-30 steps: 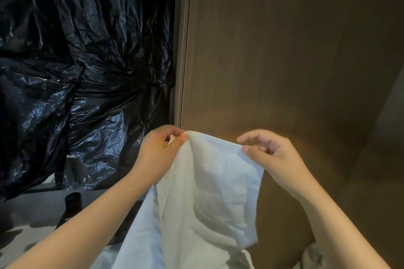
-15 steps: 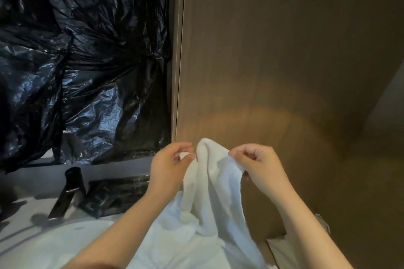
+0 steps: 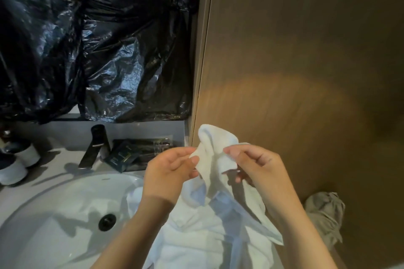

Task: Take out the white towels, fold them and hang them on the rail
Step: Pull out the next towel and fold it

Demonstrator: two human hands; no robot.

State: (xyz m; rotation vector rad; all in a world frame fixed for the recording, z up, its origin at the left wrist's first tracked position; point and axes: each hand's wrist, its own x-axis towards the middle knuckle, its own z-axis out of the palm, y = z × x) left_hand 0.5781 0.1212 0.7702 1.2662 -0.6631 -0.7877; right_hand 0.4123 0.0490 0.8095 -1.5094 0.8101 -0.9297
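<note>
Countertop (image 3: 54,159) in head view was pale, with a white round basin (image 3: 54,214) sunk into it and a dark drain (image 3: 106,221) at the bottom. Crinkled black plastic sheeting (image 3: 98,39) covered the wall behind the counter. A brown wood-grain panel (image 3: 306,72) filled the right side, lit by a warm patch.

Writing: dark sachets (image 3: 122,157) behind the basin carried faint print, too small to read. No other labels were legible.

Around: a black faucet (image 3: 94,146) stood at the basin's back edge, with the sachets just beside it on the right. Two jars (image 3: 13,170) with white bodies and dark tops sat at the far left of the counter. A grey crumpled cloth (image 3: 325,214) lay low by the panel, right of my arm.

Hands: my left hand (image 3: 168,172) pinched one edge of the white towel (image 3: 209,153) between thumb and fingers. My right hand (image 3: 258,166) pinched the other side, fingers curled. The top of the towel stood bunched between both hands, in front of the panel. The rest hung down and piled over the basin's right rim, hiding that part of it.
</note>
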